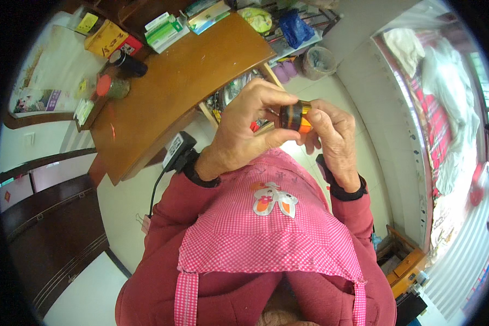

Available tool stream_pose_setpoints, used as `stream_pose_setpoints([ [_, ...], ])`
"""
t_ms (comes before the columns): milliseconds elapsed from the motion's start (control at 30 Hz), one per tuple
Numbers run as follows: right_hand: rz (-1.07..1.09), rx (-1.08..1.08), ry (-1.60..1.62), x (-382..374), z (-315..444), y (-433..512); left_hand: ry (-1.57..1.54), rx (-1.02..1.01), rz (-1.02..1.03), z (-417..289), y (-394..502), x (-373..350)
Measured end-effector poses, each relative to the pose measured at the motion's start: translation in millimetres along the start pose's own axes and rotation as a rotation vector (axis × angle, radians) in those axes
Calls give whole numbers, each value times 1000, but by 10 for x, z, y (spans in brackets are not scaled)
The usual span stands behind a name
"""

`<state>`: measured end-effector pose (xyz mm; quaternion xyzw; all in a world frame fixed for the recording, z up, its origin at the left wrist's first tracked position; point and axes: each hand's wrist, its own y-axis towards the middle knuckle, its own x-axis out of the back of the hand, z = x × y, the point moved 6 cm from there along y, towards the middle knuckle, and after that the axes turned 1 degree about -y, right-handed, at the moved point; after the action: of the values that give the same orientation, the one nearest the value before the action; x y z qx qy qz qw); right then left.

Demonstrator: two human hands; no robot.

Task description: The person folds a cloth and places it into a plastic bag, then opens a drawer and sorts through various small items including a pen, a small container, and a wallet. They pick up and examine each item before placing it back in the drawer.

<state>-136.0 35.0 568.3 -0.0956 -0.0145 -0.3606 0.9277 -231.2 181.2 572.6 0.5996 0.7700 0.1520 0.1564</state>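
Above my apron, a small round container (291, 116) with a dark band and an amber-orange end is held between both hands. My left hand (241, 128) pinches the dark part, thumb below and fingers above. The fingers and thumb of my right hand (333, 129) grip the orange end. Whether the dark part is a lid cannot be told. Behind my left hand, a pulled-out desk drawer (270, 75) holds a jumble of small items, partly hidden by the hand.
The wooden desk (195, 69) carries medicine-type boxes (166, 31), a dark cylindrical container (128, 63), a red-lidded jar (113, 87) and a yellow box (107, 38) along its back. A plastic bin (319, 62) and purple slippers (284, 71) are on the floor beyond the drawer.
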Motion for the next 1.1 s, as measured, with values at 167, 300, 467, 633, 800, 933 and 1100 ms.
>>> stream_pose_setpoints([
  [167, -2, 395, -366, -219, -96, -6, -492, 465, -147, 655, -565, 186],
  [300, 194, 441, -474, -568, -543, -66, -602, 648, -147, 936, -1081, 252],
  [467, 175, -355, 69, -874, -1576, -232, -341, 586, -114, 1253, -1577, 412],
  [633, 237, -513, 68, -1179, -2184, -157, -305, 651, -36, 1591, -2025, 576],
  [800, 381, 102, -259, -1462, -2274, 67, -638, 788, -288, 2005, -2415, 757],
  [933, 385, 109, -149, -1635, -2517, 114, -590, 783, -289, 2156, -2555, 914],
  [1100, 356, -30, -44, -1799, -2706, 189, -402, 726, -275, 2168, -2537, 1118],
])
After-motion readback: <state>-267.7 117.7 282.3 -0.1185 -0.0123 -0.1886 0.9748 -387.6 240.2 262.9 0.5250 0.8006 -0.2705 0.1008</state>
